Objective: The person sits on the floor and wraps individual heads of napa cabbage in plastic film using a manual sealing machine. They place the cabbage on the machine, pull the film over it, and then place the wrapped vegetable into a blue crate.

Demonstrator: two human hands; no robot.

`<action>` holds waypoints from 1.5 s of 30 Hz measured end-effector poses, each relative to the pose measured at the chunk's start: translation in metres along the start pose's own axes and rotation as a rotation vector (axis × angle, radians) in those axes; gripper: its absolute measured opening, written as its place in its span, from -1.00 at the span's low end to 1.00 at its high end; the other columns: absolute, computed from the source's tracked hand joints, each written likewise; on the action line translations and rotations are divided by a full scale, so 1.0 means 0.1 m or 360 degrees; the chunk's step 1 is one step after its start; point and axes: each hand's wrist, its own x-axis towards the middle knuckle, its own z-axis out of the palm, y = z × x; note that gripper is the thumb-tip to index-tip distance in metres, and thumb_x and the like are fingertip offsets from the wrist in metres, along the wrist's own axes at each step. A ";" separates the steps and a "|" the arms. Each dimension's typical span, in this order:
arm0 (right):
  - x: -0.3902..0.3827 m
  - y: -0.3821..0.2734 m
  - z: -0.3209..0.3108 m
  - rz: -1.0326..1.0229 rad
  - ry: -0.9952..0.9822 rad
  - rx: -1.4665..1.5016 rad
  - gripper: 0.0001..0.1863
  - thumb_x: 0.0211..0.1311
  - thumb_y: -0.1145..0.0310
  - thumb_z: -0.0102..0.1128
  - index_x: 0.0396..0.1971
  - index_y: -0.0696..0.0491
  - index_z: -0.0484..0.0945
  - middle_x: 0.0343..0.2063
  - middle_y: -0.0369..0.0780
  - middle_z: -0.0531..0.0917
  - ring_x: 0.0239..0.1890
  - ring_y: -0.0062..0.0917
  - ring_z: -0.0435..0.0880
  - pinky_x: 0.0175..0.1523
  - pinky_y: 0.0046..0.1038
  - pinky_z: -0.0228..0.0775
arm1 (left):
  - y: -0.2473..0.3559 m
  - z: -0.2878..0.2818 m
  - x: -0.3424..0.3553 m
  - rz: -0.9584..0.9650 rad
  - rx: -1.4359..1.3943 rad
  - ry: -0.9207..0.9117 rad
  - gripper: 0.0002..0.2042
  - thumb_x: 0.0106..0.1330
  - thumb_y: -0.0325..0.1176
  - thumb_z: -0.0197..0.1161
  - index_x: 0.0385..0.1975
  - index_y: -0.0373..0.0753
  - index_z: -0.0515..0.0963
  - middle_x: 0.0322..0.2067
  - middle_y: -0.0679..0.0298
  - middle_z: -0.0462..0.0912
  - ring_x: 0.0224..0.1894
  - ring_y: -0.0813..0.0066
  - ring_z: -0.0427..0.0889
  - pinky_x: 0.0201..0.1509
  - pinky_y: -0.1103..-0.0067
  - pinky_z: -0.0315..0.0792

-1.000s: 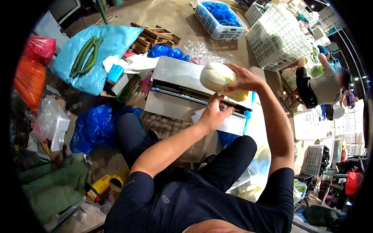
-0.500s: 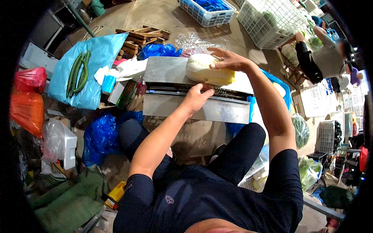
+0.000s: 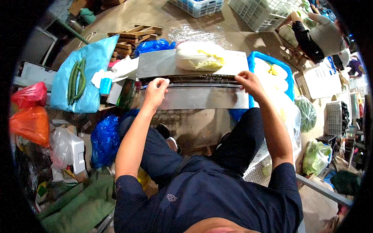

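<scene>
A pale napa cabbage (image 3: 200,56) with yellow-green leaf edges lies on its side on the far metal plate of a wrapping stand (image 3: 211,99). A dark slot with shiny streaks of clear plastic film (image 3: 202,79) runs between the stand's two plates. At the slot's left end, my left hand (image 3: 155,93) is pinched closed, thumb against fingers. My right hand (image 3: 250,84) pinches at the right end. Both seem to grip the film's edge, though the thin sheet barely shows at the fingertips. Neither hand touches the cabbage.
Right of the stand is a blue crate (image 3: 289,73) with more cabbages. Long green gourds (image 3: 77,81) lie on a light-blue plastic bag (image 3: 58,93) at left. Wooden pieces (image 3: 130,37) are stacked behind. A co-worker (image 3: 326,37) sits at far right beside a white crate (image 3: 258,15).
My right hand has let go of the cabbage and come down to the slot's right end. My left hand has slid from the slot's middle to its left end. The cabbage sits slightly turned.
</scene>
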 end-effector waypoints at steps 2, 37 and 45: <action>-0.11 0.05 0.09 0.0098 -0.0195 0.0258 -0.56 0.30 0.11 0.33 -0.02 0.16 0.58 -0.30 -0.22 0.70 -0.49 -0.63 0.66 -0.50 -0.58 0.45 | -0.07 -0.07 0.08 -0.0109 -0.0240 -0.0208 -0.55 0.49 0.01 0.11 0.15 -0.21 0.53 0.05 0.27 0.62 -0.21 0.52 0.66 -0.26 0.59 0.50; 0.97 -0.19 0.15 -0.0709 -0.0247 0.0133 0.27 -0.15 0.18 0.67 0.47 0.28 -0.03 0.49 0.01 0.11 0.51 -0.21 0.13 0.53 -0.29 -0.02 | 0.19 0.17 1.63 0.1008 0.0103 0.0085 0.28 -0.18 0.52 0.41 0.32 -0.55 0.23 0.32 -0.16 0.30 0.39 0.08 0.31 0.49 0.31 0.14; 0.64 -0.46 0.20 -0.0830 0.0054 -0.0489 -0.01 -0.20 0.27 0.65 0.34 -0.03 0.34 0.09 -0.03 0.64 0.19 -0.19 0.59 0.24 -0.27 0.40 | 0.54 0.22 1.20 0.1189 0.0599 -0.0094 0.11 -0.36 -0.03 0.74 0.31 -0.20 0.28 0.18 0.08 0.50 0.27 0.15 0.46 0.38 0.34 0.31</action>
